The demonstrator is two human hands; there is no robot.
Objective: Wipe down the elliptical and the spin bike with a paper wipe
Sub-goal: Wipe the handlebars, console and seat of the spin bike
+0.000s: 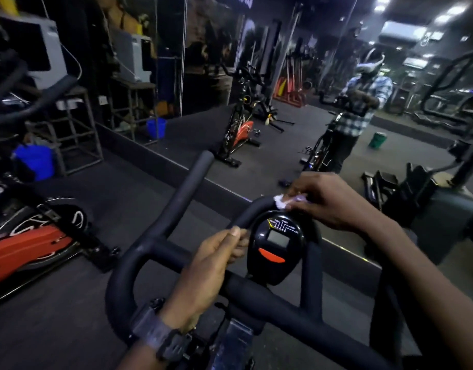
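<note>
The spin bike's black handlebars fill the lower middle of the head view, with a small black console at their centre showing a grey screen and an orange button. My right hand presses a crumpled white paper wipe onto the curved front loop of the bar, just above the console. My left hand, with a dark watch on its wrist, rests on the crossbar with its fingertips against the console's left edge.
A wall mirror runs ahead, reflecting me and other machines. A second spin bike with an orange flywheel cover stands close on the left. A blue bucket sits by a metal stand. An elliptical base is at right.
</note>
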